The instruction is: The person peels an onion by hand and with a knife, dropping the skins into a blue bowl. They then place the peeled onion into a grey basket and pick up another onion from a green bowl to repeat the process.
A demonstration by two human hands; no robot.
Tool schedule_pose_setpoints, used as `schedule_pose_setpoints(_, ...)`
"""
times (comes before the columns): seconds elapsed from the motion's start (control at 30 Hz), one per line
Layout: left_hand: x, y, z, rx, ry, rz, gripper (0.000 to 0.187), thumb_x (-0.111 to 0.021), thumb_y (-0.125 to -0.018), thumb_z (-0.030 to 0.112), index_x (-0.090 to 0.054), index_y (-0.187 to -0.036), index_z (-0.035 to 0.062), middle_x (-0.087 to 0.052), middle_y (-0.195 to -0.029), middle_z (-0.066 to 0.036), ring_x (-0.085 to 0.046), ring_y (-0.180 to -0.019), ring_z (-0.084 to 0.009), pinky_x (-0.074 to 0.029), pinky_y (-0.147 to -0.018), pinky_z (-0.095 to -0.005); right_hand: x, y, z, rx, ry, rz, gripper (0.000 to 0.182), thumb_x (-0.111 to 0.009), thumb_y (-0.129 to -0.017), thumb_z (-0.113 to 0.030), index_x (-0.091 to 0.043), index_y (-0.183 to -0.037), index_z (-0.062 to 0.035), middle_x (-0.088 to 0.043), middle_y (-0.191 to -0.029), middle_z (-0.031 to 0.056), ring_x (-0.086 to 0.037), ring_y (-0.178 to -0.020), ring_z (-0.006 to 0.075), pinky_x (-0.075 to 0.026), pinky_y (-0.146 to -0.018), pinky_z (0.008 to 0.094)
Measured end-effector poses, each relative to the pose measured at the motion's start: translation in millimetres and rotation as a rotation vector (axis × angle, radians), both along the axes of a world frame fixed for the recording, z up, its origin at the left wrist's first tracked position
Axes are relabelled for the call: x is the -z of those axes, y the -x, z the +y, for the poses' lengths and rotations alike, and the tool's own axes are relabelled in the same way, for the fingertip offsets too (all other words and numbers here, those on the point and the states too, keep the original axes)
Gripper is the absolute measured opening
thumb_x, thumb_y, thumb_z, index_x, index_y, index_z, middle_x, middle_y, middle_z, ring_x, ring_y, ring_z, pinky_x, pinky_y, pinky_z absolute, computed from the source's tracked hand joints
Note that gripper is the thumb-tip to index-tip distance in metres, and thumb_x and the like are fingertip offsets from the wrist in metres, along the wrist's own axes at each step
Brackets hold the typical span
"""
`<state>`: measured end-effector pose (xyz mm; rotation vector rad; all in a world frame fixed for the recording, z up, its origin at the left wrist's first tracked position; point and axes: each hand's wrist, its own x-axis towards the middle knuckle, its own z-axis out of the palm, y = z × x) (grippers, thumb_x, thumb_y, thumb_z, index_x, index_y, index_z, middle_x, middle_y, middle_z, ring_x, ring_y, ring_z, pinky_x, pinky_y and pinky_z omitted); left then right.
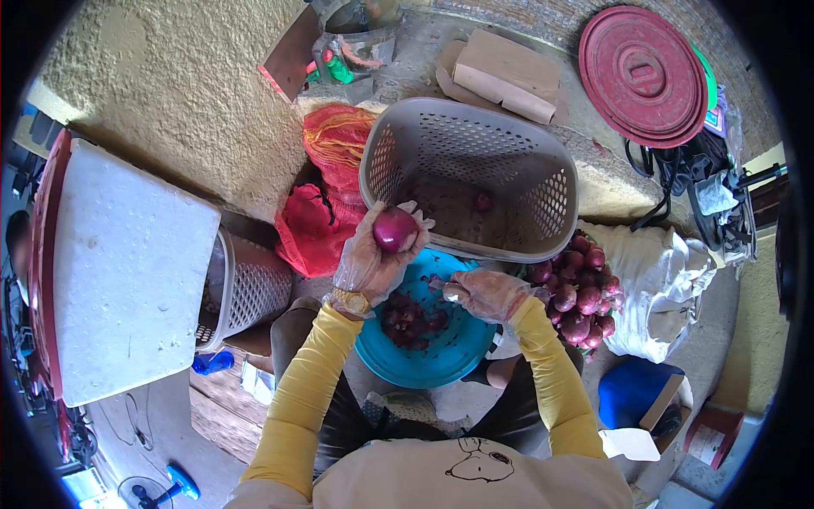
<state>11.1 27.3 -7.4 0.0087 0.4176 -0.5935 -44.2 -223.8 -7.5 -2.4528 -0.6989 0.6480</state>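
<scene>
My left hand [373,259], in a clear plastic glove, is closed around a red onion [395,230], whose smooth purple side faces up. My right hand [487,293], gloved too, has its fingers curled together over the right part of a blue basin [462,360]; what is in them is too small to make out. Onion skins and scraps [409,324] lie inside the basin, below both hands. Just beyond the hands stands a grey-beige perforated basket [475,248], with one small onion [482,201] and dark bits at its bottom.
At right, a pile of red onions [581,293] lies against a white sack [657,297]. A red mesh sack [318,225] sits left of the basket. Further left are a white foam box [131,271] and another perforated basket [254,288]. Flattened cardboard [509,72] and a red lid [644,76] lie behind.
</scene>
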Motion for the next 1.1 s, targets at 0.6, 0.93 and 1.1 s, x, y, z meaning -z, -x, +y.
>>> schedule_pose_setpoints(0.6,-8,-2,-2,-0.004,-0.268,0.032,0.059,-0.063,-0.1,0.051,-0.059,-0.126,-0.0022,-0.066,-0.116,-0.02,-0.067,-0.104,-0.0366,-0.06,-0.091,-0.0528,-15,-15,-19,0.161,-0.281,0.202,0.038,-0.056,-0.108,-0.038,-0.061,-0.117,-0.0015,-0.064,-0.086,0.0095,-0.059,-0.075,0.018,-0.052,-0.07,0.0375)
schedule_pose_setpoints(0.93,-5,-2,-3,0.074,-0.079,-0.165,0.057,-0.046,-0.109,0.05,-0.055,-0.137,0.001,-0.064,-0.125,-0.02,-0.067,-0.106,-0.0369,-0.061,-0.089,-0.0515,-6,-23,-25,0.235,-0.248,0.125,0.04,-0.055,-0.107,-0.035,-0.059,-0.123,0.0011,-0.069,-0.103,0.0248,-0.066,-0.095,0.0421,-0.051,-0.084,0.0462)
schedule_pose_setpoints(1.1,-4,-3,-5,0.057,-0.062,-0.103,0.058,-0.046,-0.109,0.048,-0.053,-0.138,-0.0012,-0.061,-0.129,-0.022,-0.063,-0.115,-0.0382,-0.058,-0.096,-0.0528,-1,-27,-24,0.327,-0.338,0.147,0.033,-0.055,-0.107,-0.029,-0.058,-0.121,0.0008,-0.068,-0.099,0.0251,-0.066,-0.091,0.0409,-0.051,-0.081,0.0456)
